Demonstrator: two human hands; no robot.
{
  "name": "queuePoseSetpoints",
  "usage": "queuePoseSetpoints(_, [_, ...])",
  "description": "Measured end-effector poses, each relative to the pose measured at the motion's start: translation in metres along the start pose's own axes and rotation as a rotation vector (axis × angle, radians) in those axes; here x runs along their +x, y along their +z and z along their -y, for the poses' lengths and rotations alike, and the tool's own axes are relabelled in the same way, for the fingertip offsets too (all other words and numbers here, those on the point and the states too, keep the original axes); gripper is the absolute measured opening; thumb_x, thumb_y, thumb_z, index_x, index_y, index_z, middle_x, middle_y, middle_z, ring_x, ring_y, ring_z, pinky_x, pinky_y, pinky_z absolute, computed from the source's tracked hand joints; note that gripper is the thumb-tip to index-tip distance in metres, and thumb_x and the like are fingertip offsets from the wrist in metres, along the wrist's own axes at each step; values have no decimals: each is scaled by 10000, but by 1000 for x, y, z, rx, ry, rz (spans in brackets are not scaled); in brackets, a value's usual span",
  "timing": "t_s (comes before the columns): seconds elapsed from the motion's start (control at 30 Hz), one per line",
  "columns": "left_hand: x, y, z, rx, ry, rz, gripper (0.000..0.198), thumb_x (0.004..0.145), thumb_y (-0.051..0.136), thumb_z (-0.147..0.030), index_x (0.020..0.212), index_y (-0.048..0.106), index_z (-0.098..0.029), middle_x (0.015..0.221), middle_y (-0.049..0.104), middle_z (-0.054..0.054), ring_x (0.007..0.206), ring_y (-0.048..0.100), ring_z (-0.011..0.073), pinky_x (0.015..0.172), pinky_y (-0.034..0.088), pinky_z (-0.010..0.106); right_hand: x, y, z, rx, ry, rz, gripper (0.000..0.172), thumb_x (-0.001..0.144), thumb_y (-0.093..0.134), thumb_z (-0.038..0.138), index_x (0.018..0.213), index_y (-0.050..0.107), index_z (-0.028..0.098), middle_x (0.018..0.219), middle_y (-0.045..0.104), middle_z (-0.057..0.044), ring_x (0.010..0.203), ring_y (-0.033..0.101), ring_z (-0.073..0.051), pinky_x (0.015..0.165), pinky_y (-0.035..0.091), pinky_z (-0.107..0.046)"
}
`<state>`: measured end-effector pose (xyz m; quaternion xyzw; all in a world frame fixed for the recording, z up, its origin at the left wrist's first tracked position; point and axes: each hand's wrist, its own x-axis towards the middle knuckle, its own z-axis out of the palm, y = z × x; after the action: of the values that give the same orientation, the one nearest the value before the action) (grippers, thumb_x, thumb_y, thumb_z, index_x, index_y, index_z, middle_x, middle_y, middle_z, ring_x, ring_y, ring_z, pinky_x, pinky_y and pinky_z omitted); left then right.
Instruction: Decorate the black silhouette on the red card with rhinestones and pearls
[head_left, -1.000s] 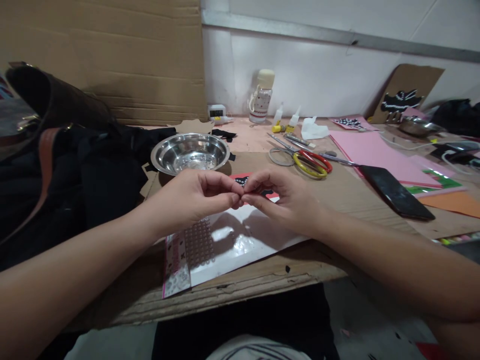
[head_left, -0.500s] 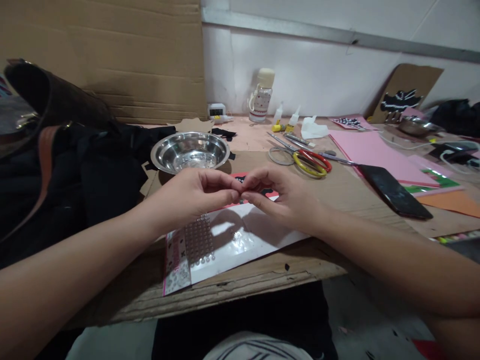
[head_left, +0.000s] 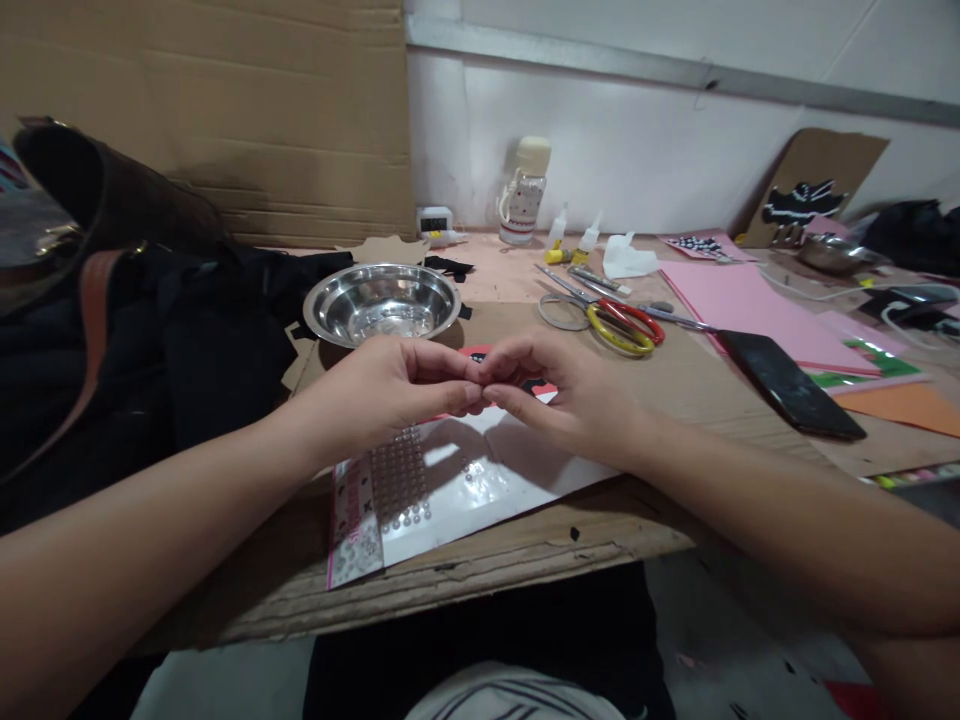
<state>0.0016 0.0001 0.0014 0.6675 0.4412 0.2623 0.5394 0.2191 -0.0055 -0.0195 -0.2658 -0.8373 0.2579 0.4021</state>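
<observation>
Barely any change: left hand [head_left: 382, 395] and right hand [head_left: 574, 400] stay centre frame, fingers pinched tip to tip above gem sheet [head_left: 450, 490]; pinched item too small to see.

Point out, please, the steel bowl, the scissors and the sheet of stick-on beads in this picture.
steel bowl [head_left: 409, 290]: head view, on its inner wall.
scissors [head_left: 600, 310]: head view, on the handles near the pivot.
sheet of stick-on beads [head_left: 397, 480]: head view, on the rows of beads.
</observation>
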Motion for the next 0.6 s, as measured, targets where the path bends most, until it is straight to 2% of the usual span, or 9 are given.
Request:
queuePoseSetpoints(0.13, [0, -1, 1, -3, 0, -8, 192, 791, 809, -366, 929, 810, -233, 916, 820, 11, 832, 728, 165, 719, 552, 234, 1, -1, 1, 6, -8, 1, 79, 957, 664, 218, 1017, 629, 180, 912, 723, -24, 778, 697, -113, 703, 574, -235])
queuePoseSetpoints(0.3, [0, -2, 3, -48, -6, -31, 168, 775, 831, -357, 891, 806, -237, 864, 816, -7, 805, 722, 140, 711, 540, 212, 0, 0, 0, 29, -24, 2, 95, 958, 672, 233, 1027, 634, 179, 906, 726, -27, 788, 700, -121, 706, 576, -242])
queuePoseSetpoints(0.6, [1, -2, 0, 21, 27, 8, 237, 811, 792, -386, 1003, 817, -248, 961, 825, 16, 849, 739, 174, 716, 565, 245, -2, 0, -4, -28, -42, -39, 74, 936, 671, 197, 1005, 649, 182, 919, 723, -25, 772, 681, -116, 697, 570, -243])
